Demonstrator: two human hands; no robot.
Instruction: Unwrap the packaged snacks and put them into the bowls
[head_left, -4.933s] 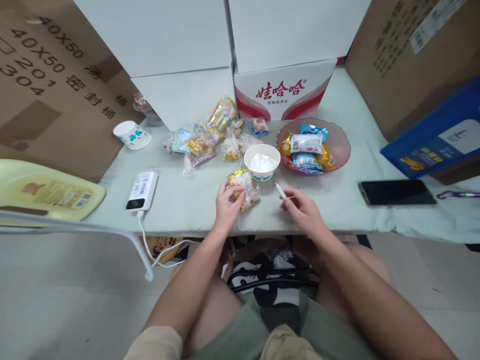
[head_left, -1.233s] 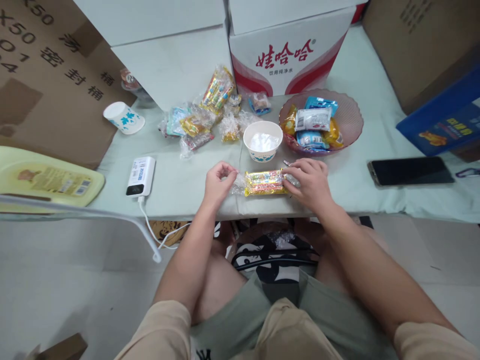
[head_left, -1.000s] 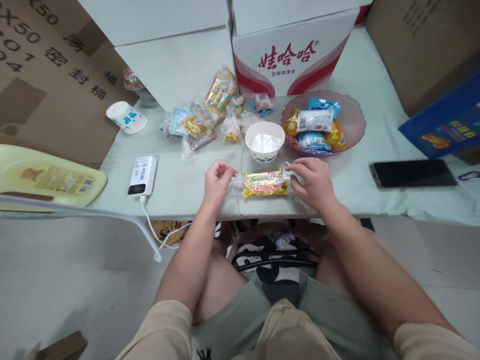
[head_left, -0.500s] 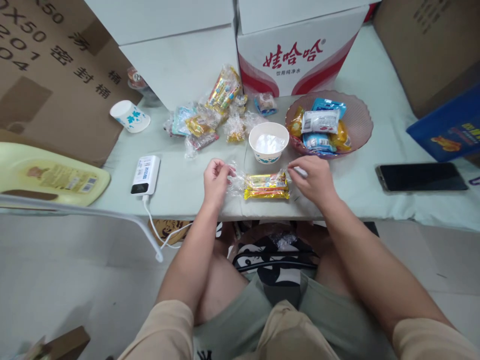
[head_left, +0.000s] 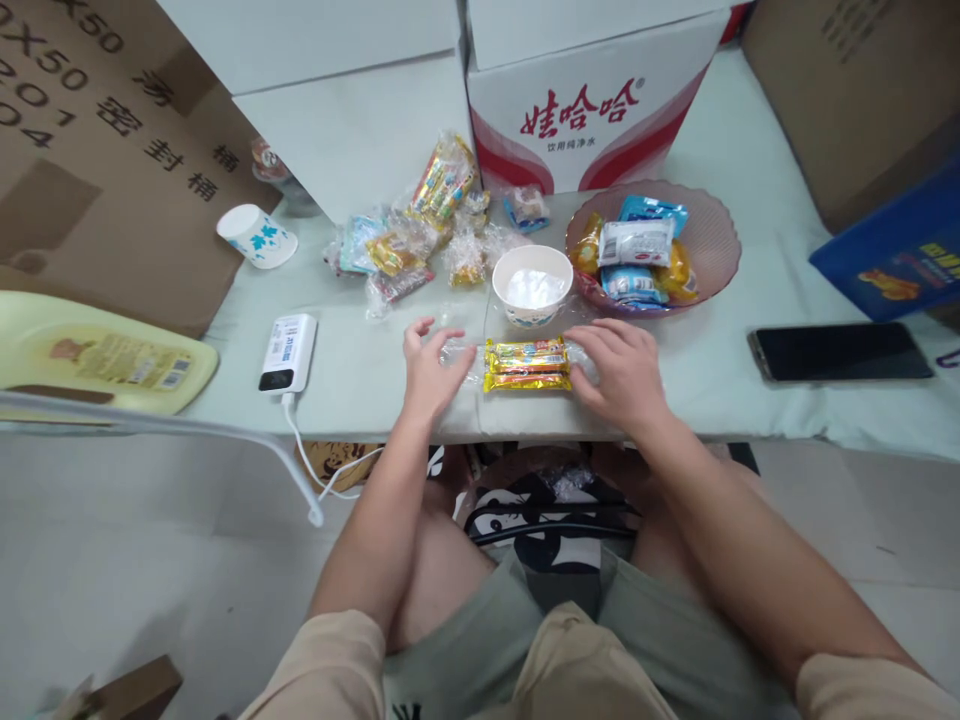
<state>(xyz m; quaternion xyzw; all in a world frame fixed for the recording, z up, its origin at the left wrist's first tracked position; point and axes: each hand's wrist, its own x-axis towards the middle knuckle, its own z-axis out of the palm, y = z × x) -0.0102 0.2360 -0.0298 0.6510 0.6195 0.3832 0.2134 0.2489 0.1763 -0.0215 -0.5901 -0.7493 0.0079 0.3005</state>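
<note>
Several yellow-wrapped snack sticks [head_left: 527,365] lie side by side near the table's front edge, on a sheet of clear plastic wrap [head_left: 459,350]. My left hand [head_left: 433,368] is just left of them, fingers spread over the wrap, holding nothing. At their right end is my right hand [head_left: 619,368], its fingers apart and its thumb close to the sticks; whether it touches them I cannot tell. Right behind the sticks stands a white paper bowl [head_left: 532,285] with something clear and plastic-looking inside.
A pink glass bowl [head_left: 709,240] of packaged snacks stands behind my right hand. Plastic-wrapped snack bundles [head_left: 442,185] are heaped before white cartons [head_left: 592,110]. A phone [head_left: 840,352] lies right; a cabled power bank [head_left: 289,352], a tipped paper cup [head_left: 257,237] and a yellow bottle [head_left: 112,350] are left.
My left hand has opened from a pinch on the wrap. My right hand has loosened and come down beside the sticks, which now lie flatter and spread out side by side.
</note>
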